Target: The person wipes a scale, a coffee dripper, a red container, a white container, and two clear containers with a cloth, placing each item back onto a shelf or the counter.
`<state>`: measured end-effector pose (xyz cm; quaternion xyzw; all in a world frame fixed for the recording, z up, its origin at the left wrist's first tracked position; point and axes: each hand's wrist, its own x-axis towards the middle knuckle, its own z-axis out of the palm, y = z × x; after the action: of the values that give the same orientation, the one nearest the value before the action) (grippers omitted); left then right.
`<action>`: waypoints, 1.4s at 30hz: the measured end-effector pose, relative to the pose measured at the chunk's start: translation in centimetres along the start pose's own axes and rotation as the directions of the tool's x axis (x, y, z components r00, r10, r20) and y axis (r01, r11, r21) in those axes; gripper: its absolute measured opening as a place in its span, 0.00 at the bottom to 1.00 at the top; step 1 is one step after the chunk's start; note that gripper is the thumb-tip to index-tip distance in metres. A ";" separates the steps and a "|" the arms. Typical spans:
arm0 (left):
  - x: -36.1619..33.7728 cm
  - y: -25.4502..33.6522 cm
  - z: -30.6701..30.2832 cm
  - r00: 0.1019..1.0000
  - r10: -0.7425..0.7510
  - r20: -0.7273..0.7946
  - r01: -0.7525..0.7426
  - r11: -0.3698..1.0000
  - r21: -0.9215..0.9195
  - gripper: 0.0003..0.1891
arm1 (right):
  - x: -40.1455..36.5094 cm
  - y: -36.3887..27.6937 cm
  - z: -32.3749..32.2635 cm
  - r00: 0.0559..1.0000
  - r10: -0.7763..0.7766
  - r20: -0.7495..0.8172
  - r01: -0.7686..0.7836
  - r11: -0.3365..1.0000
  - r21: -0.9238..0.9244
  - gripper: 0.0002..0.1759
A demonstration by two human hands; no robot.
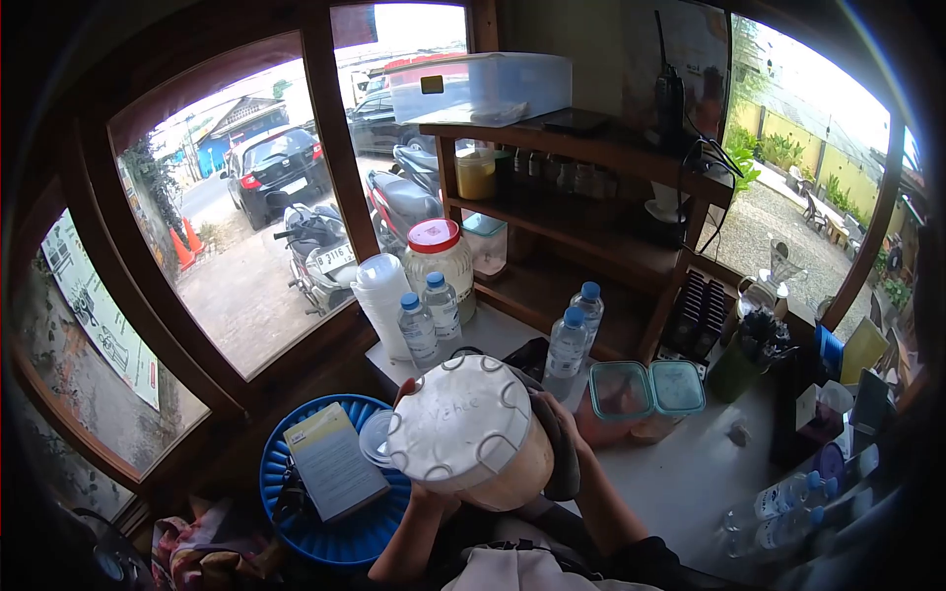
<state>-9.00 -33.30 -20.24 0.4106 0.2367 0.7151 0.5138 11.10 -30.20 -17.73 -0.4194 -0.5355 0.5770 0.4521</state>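
Note:
A large round tub (525, 471) with a white lid (455, 419) is held up in front of me, tilted, with faint handwriting on the lid. My left hand (434, 500) supports its lower left side; most of its fingers are hidden. On the other side my right hand (575, 429) presses against the tub, with a dark grey-brown cloth-like piece (562, 455) between hand and wall. Just left of the lid is a small clear round container (375, 438), over the edge of a blue ribbed basket (271, 471) that holds a printed box (335, 463).
Water bottles (419, 333), stacked white cups (380, 305) and a red-lidded jar (434, 258) stand on the white counter (645, 483) ahead. Two more bottles (566, 353) and glass containers (621, 392) are to the right. Behind rises a wooden shelf (581, 217).

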 end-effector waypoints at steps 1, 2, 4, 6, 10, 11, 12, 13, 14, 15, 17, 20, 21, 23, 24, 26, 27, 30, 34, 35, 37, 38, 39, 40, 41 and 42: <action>0.5 0.2 0.4 1.000 0.019 -0.017 -0.019 1.000 -0.015 0.62 | -1.1 0.7 1.1 0.997 0.016 -0.069 -0.007 0.992 0.122 0.26; 0.7 0.3 0.5 0.999 0.028 -0.020 -0.028 0.999 -0.019 0.61 | -2.2 1.2 2.4 0.990 0.028 -0.137 0.007 0.969 0.249 0.26; 0.5 0.5 0.3 1.000 0.024 -0.005 -0.024 1.000 -0.004 0.61 | -4.4 1.9 5.2 0.962 0.062 -0.266 0.069 0.888 0.455 0.26; -1.0 -0.2 -0.4 0.999 -0.010 0.041 0.008 0.999 0.034 0.61 | -5.9 2.0 7.4 0.917 0.108 -0.384 0.142 0.811 0.568 0.27; -1.1 0.1 -0.8 0.992 -0.042 0.118 0.037 0.998 0.046 0.60 | -6.1 2.1 7.1 0.867 0.135 -0.480 0.233 0.741 0.629 0.28; -0.9 0.3 -0.6 0.992 -0.035 0.120 0.031 0.999 0.035 0.60 | -5.3 2.5 5.7 0.889 0.086 -0.449 0.242 0.745 0.621 0.26; -0.6 0.6 -0.5 0.992 -0.027 0.123 0.024 0.999 0.023 0.60 | -4.7 2.4 4.3 0.909 0.037 -0.415 0.250 0.748 0.614 0.25; -0.3 0.8 -0.4 0.992 -0.024 0.123 0.022 1.000 0.012 0.59 | -4.2 1.5 2.6 0.954 -0.042 -0.295 0.163 0.904 0.396 0.25; 0.0 1.0 -0.1 0.992 -0.019 0.122 0.019 1.000 0.003 0.59 | -3.4 0.1 0.7 0.985 -0.080 -0.154 0.101 0.986 0.133 0.25; 0.2 1.0 0.2 0.992 -0.017 0.121 0.017 1.000 -0.004 0.59 | -2.5 -1.2 -0.4 0.997 -0.075 -0.006 0.073 0.987 -0.146 0.25; 0.7 1.0 0.7 0.993 -0.008 0.120 0.010 1.000 -0.017 0.59 | -0.9 -3.5 -0.8 0.985 -0.007 0.171 0.041 0.979 -0.198 0.26; 1.3 1.3 1.3 0.993 0.014 0.119 -0.010 0.999 -0.038 0.58 | -0.8 -3.6 -0.2 0.953 -0.081 0.293 0.098 0.994 -0.044 0.24; 1.3 1.6 1.3 0.992 0.024 0.122 -0.019 0.999 -0.046 0.58 | -2.5 -5.4 2.4 0.983 -0.018 0.184 -0.004 0.993 0.119 0.23; 1.9 2.5 1.3 0.990 0.051 0.135 -0.044 0.997 -0.059 0.57 | -2.2 -3.1 3.2 0.991 -0.097 0.091 0.075 0.973 0.219 0.23; 2.2 2.8 1.3 0.988 0.068 0.140 -0.060 0.996 -0.064 0.57 | -2.1 -2.0 3.6 0.990 -0.136 0.044 0.120 0.957 0.263 0.22; 3.1 3.5 1.6 0.982 0.105 0.154 -0.093 0.992 -0.081 0.57 | -2.2 -1.2 4.8 0.988 -0.150 -0.034 0.152 0.926 0.346 0.23; 3.3 3.9 1.7 0.980 0.122 0.158 -0.109 0.990 -0.088 0.57 | -2.1 -0.9 5.3 0.988 -0.142 -0.065 0.156 0.906 0.394 0.24; 4.2 4.2 1.7 0.974 0.160 0.159 -0.156 0.987 -0.036 0.56 | -2.3 -1.0 6.3 0.988 -0.068 -0.142 0.138 0.810 0.571 0.25; 2.7 3.4 0.8 0.994 0.096 -0.056 -0.079 0.964 0.256 0.52 | -3.1 -2.8 6.2 0.974 0.016 -0.227 0.166 0.632 0.757 0.27; 1.6 2.5 0.7 0.989 0.033 -0.142 0.009 0.959 0.282 0.52 | -3.1 -3.3 6.0 0.965 0.026 -0.262 0.194 0.605 0.772 0.27; -0.8 -0.1 -1.6 0.976 0.200 -0.089 -0.123 0.837 0.532 0.51 | -2.7 -2.4 6.2 0.900 0.008 -0.436 0.329 0.642 0.693 0.28; -1.4 -2.9 -4.1 0.917 0.386 0.102 -0.344 0.633 0.694 0.50 | -2.4 -1.9 6.1 0.835 -0.023 -0.550 0.415 0.683 0.602 0.28; -0.9 -2.9 -3.8 0.905 0.398 0.151 -0.411 0.724 0.554 0.49 | -2.3 -2.4 6.0 0.788 -0.013 -0.616 0.442 0.709 0.550 0.27; -0.4 -2.8 -3.3 0.890 0.409 0.200 -0.455 0.797 0.397 0.48 | -2.0 -2.2 6.2 0.760 -0.036 -0.649 0.478 0.708 0.520 0.26; -0.6 -2.6 -2.5 0.961 0.232 0.150 -0.218 0.970 -0.105 0.47 | -1.9 -1.7 6.4 0.731 -0.049 -0.681 0.504 0.711 0.491 0.26; -0.5 -1.2 -1.1 0.977 0.140 0.159 -0.112 0.979 -0.171 0.46 | -2.0 -1.3 6.5 0.702 -0.063 -0.710 0.528 0.714 0.459 0.26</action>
<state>-9.23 -33.26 -21.91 0.4416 0.1068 0.7254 0.5170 5.41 -33.65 -15.98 -0.3154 -0.1818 0.4529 0.8138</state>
